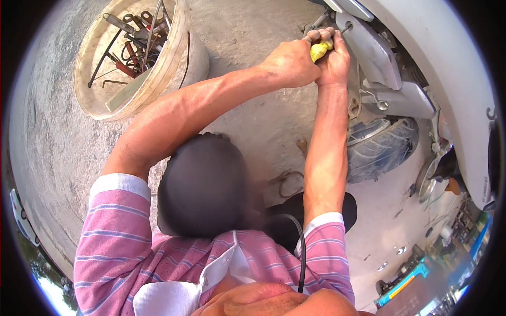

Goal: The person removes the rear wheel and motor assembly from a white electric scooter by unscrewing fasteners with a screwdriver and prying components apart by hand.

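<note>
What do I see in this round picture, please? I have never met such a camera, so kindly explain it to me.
There is no robot: a person works bare-handed. The only picture comes from a head-worn camera looking down; its wide lens bends straight edges. The right hand holds a yellow-handled tool, perhaps a screwdriver, near a grey vehicle panel. The left hand is curled close beside it; its exact grip is hidden. On the ground, to the left, stands a bucket holding tools. A tyre shows below the panel.

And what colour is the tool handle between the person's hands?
The visible part of the tool handle is yellow; head view.
</note>
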A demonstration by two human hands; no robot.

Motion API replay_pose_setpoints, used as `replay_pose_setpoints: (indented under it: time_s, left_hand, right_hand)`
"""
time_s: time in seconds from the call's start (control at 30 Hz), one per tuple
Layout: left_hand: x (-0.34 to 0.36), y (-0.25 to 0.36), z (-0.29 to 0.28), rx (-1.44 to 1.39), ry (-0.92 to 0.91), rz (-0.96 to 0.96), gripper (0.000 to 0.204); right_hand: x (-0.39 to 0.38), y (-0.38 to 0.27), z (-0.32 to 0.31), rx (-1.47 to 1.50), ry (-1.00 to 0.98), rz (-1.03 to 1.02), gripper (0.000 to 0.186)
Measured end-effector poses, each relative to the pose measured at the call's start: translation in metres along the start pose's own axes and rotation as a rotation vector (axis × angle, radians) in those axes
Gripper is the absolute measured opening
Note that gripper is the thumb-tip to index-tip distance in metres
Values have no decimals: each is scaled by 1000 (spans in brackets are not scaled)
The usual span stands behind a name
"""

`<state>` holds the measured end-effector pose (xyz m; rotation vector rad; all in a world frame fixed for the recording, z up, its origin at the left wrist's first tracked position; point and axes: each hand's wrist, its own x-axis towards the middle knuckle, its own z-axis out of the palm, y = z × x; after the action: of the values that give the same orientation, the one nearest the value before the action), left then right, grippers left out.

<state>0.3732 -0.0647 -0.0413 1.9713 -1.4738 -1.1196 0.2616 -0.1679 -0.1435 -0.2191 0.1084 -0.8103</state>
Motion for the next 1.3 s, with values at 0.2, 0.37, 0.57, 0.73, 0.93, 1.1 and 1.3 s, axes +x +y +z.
replay_pose_setpoints:
  time_s: [0.2,0.37,0.57,0.73,0.93,1.1,1.3]
  left_hand:
    - [5,17,-19,-154,-184,-292,32]
    - [21,2,-12,-444,-84,-305,37]
    - [26,-16,-11,-625,-267,-277,42]
    - [30,-35,7,-1075,-459,-273,38]
    - [35,-50,29,-1366,-634,-277,33]
    - [33,-50,44,-1593,-678,-240,38]
    - [23,-39,15,-1124,-476,-186,35]
  right_hand:
    - [23,5,-5,491,-379,97,26]
    - [39,15,-2,585,-438,30,43]
    - [31,-5,29,-32,304,-30,52]
    - [32,-18,31,-344,633,21,49]
    - [30,-13,69,-724,944,19,42]
    - [6,-19,69,-459,206,206,25]
    - [29,-16,67,-693,876,67,50]
